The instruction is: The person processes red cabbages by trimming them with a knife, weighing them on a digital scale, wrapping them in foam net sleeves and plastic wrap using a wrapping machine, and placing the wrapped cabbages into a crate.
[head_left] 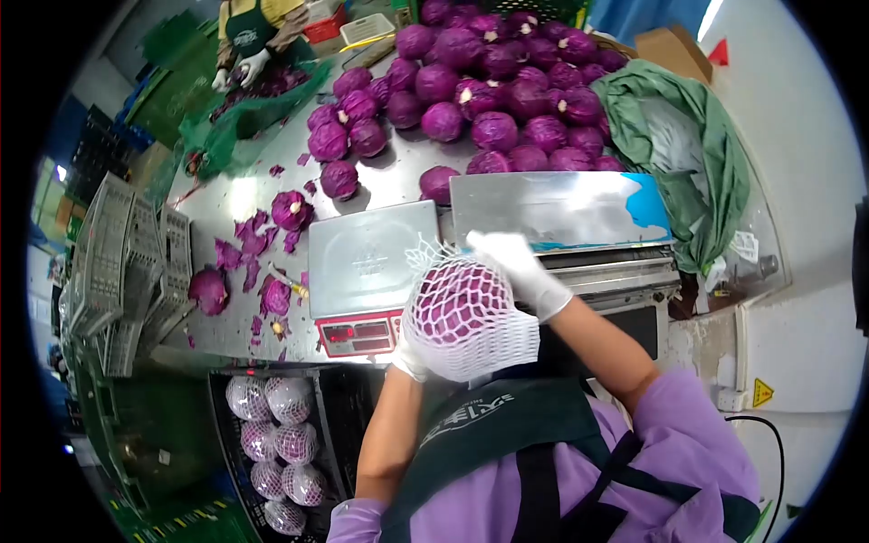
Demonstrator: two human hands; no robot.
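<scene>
A purple cabbage [460, 301] sits inside a white foam net [484, 348] in front of my body, near the scale's front right corner. My left hand [412, 356], in a white glove, holds the netted cabbage from its left side, its fingers mostly hidden behind the net. My right hand [518, 262], also gloved, is at the upper right of the net, against its edge; what its fingers grip is too small to tell. Beside the net is a scale [371, 258] with a red display panel [358, 333] and a bare plate.
Many purple cabbages [493, 131] are heaped at the back. A steel-topped machine [561, 208] stands right, beside a green sack [670, 136]. A black crate [335, 434] holds netted cabbages [295, 443]. Grey crates [136, 262] and loose leaves [253, 237] lie left. A co-worker [258, 36] is back left.
</scene>
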